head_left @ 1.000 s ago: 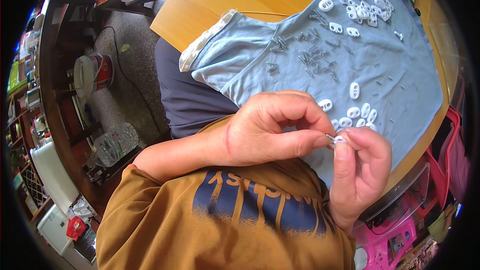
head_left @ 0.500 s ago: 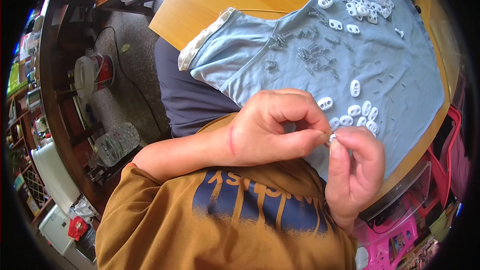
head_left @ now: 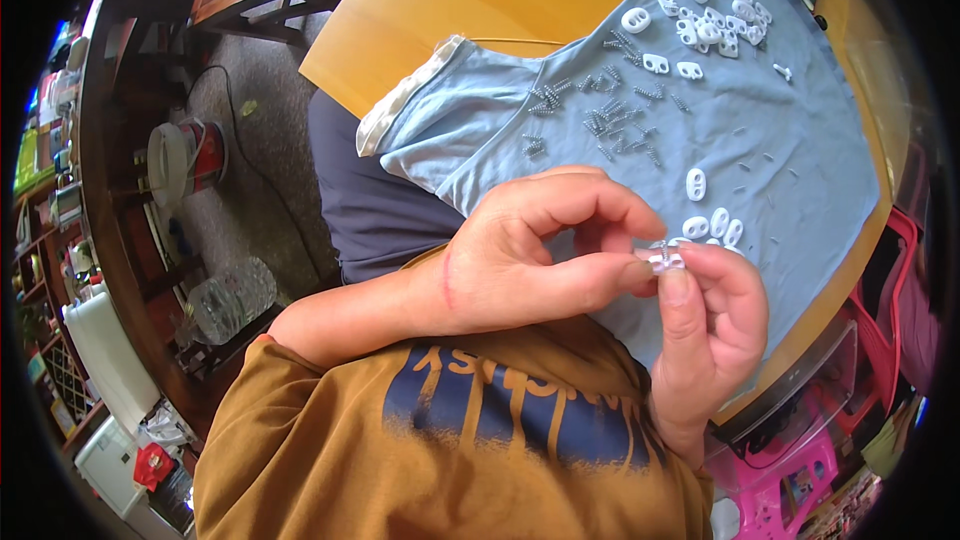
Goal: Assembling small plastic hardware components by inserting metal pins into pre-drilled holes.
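Note:
In front of my chest both hands meet at a small white plastic cord lock piece [head_left: 667, 263]. My right hand [head_left: 722, 315] pinches it between thumb and forefinger. A tiny metal spring [head_left: 661, 248] stands upright on the piece. My left hand [head_left: 550, 245] curls in from the other side, its thumb and forefinger closed around the spring and the piece's near end. Beyond the fingers, several white oval two-hole cord locks [head_left: 719, 222] lie on a light blue cloth garment [head_left: 800, 140], some partly hidden by my right hand.
Loose springs [head_left: 618, 125] are scattered mid-cloth. More white cord lock parts [head_left: 712, 30] are heaped farther off, with one small white plunger-like part [head_left: 783, 71] apart. The cloth covers a wooden table [head_left: 440, 0]. A bucket [head_left: 185, 162] and a clear plastic bottle [head_left: 235, 295] stand on the left floor.
The white piece has come into clearer view between my fingertips, with the spring now showing on it. My left fingers have opened slightly around it. The whole view has shifted a little.

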`<action>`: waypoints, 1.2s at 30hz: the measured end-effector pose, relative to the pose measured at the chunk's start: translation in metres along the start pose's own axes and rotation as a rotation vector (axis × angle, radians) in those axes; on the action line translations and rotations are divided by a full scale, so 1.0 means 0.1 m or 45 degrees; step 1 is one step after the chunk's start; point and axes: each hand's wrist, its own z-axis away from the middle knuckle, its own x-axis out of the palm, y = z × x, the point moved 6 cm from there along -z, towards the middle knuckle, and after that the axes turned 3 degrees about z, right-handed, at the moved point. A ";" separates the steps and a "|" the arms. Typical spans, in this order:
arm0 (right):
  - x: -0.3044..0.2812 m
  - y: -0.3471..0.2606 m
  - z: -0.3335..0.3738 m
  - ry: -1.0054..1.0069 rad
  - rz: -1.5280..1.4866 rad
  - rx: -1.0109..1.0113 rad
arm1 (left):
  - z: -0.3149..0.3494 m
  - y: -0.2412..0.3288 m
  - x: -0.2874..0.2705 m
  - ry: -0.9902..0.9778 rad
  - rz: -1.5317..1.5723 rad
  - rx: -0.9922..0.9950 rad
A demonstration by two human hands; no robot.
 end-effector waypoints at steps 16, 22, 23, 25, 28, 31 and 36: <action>0.00 0.11 -0.02 -0.017 -0.532 0.371 | 0.03 0.16 0.09 0.156 -0.437 0.523; 0.01 0.09 -0.03 -0.022 -0.490 0.355 | 0.02 0.19 0.07 0.109 -0.484 0.491; 0.00 0.06 -0.04 0.012 -0.466 0.307 | 0.02 0.18 0.07 0.103 -0.486 0.439; -0.02 0.05 -0.04 -0.009 -0.431 0.278 | 0.02 0.18 0.08 0.099 -0.466 0.425; -0.04 0.04 -0.04 -0.048 -0.328 0.210 | 0.00 0.18 0.10 0.126 -0.437 0.437; -0.06 0.03 -0.03 -0.086 -0.220 0.177 | 0.01 0.18 0.10 0.119 -0.428 0.412; -0.02 0.03 -0.01 -0.089 -0.117 0.082 | 0.00 0.16 0.14 0.093 -0.461 0.341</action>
